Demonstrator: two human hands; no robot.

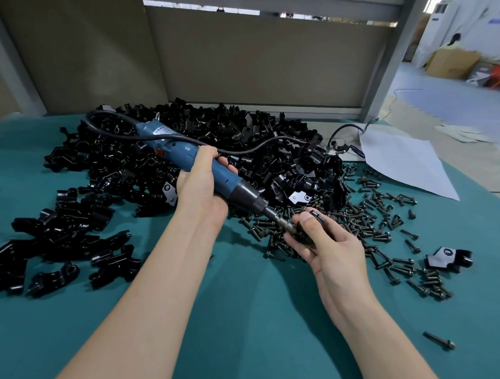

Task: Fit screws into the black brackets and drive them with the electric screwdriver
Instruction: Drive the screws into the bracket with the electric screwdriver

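a small black bracket (306, 233) sits in the right hand (324, 250), pinched between the thumb on top and the curled fingers beneath. it is held just above the teal mat (233, 321), at the near edge of the loose screws. the metal nose of the electric screwdriver (223, 178) meets the bracket from the left. the thumb hides the spot where they touch, so i cannot tell whether a screw sits under the bit.

the left hand (201, 186) wraps round the blue barrel of the tool just behind its black collar, with the fingers curled over the top. the tool lies slanted, tail up and to the left, nose down to the right. its black cable (245, 151) loops from the tail across the big pile of brackets (217, 133) that fills the far middle of the mat.

a second, flatter spread of brackets (56, 235) lies to the near left, apart from the main heap. dark screws (373, 227) are scattered thickly to the right of the pile, under and beyond the right hand. a single bracket (448, 258) rests alone at the right edge of that scatter. one lone screw (439, 341) lies nearer, well apart from the rest.

a white sheet (404, 161) lies at the far right corner of the table. a tan partition panel (252, 59) stands behind the table.
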